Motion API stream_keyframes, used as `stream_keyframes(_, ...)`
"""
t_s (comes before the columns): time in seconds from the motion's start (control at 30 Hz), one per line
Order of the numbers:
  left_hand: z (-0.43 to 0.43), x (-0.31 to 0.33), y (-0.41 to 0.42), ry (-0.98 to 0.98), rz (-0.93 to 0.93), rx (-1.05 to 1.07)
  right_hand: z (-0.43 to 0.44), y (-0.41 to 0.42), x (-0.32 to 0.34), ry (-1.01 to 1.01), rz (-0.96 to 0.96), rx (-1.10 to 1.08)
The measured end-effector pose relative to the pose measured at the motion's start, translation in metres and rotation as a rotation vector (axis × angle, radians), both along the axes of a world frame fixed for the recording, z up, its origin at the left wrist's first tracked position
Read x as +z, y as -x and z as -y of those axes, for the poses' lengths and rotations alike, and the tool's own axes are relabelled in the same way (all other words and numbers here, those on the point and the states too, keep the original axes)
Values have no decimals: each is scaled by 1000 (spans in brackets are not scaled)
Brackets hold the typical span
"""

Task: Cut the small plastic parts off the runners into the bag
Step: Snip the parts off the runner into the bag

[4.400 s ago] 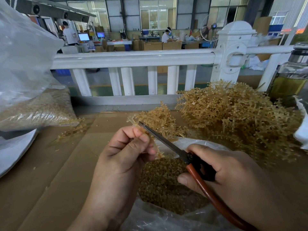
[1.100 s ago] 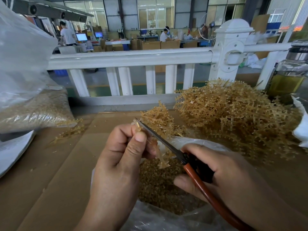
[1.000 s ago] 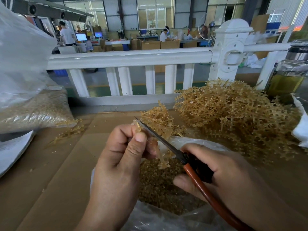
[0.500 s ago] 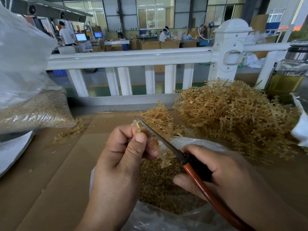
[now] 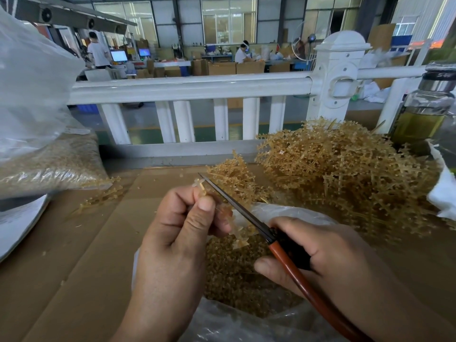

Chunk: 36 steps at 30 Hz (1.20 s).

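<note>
Over the open bag point(image 5: 291, 213), a runner point(image 5: 225, 213) is pinched by the left hand point(image 5: 177, 233) so cut parts drop in; scissors point(image 5: 246, 217) are gripped by the right hand point(image 5: 328, 262).

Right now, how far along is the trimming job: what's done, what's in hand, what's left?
Done: a layer of cut parts lies in the open bag under the hands. In hand: the left hand pinches one runner over the bag, and the right hand holds the scissors with the blades alongside it. Left: a large pile of uncut runners sits behind the bag, so plenty remains.
</note>
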<state>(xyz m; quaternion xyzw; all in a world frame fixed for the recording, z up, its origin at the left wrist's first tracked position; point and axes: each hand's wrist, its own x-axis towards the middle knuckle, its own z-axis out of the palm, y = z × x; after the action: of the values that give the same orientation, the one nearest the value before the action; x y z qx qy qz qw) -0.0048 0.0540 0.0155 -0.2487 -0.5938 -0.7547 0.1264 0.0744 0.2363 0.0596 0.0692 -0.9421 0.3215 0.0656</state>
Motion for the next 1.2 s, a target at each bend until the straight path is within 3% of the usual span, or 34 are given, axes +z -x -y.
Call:
stream_keyframes(0.2,0,6,-1,-84,106,-23,0,-1,-2,244,-16,-1)
stream_keyframes(0.33,2,13,0,-296,319,-215,-1,-2,-6,578,-52,2)
stream_keyframes(0.43,3,17,-1,-350,413,-303,-3,0,-8,720,-37,34)
stream_keyframes(0.7,3,22,-1,-396,581,-381,-2,8,-12,783,-58,-20)
stream_keyframes(1.0,1,24,1,-482,613,-511,-1,11,-15,882,-76,-11)
stream_keyframes(1.2,7,23,2,-286,647,-374,-2,13,-15,964,-103,-39)
